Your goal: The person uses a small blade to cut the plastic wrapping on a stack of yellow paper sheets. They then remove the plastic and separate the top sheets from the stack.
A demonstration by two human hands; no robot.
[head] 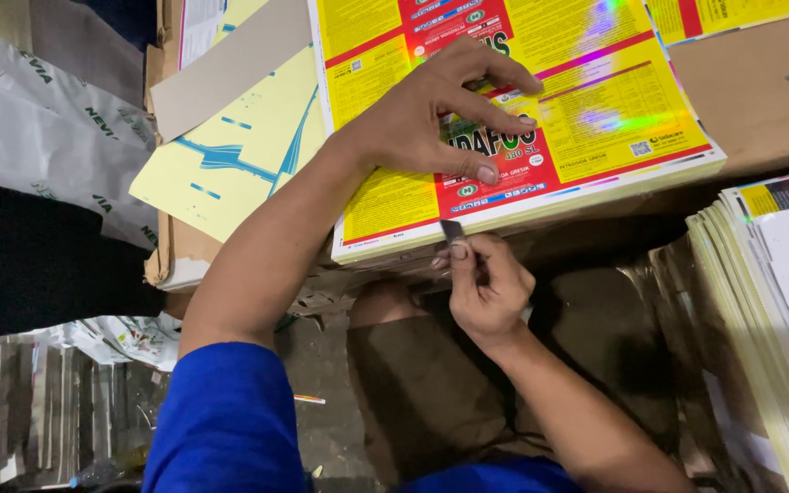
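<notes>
A stack of printed label sheets (595, 119), yellow w/ red panels, is seen lying flat on a brown cardboard surface (760, 100); the stack's long axis runs approx. left-right across the view, tilted slightly so the right end sits higher in the picture, and its near long edge faces the person. The left hand (431, 119) is laid palm-down on the top sheet, fingers (504, 78) spread and pressing flat, nothing clasped in it. The right hand (486, 283) is held just below the stack's near edge, thumb and forefinger pinched on a small thin grey blade (454, 231); the blade's long axis is roughly upright in the view, its tip pointed up toward the stack's edge and just about meeting it – actual contact can't be made out. Blue sleeves (221, 420) are seen on both arms. To the left, pale yellow sheets w/ blue marks (230, 155) and a grey board strip (230, 68) are lying on another carton; at far left, grey printed wrapping (38, 119). At right, a second pile of sheets (769, 310) is fanned out, white backs up.
</notes>
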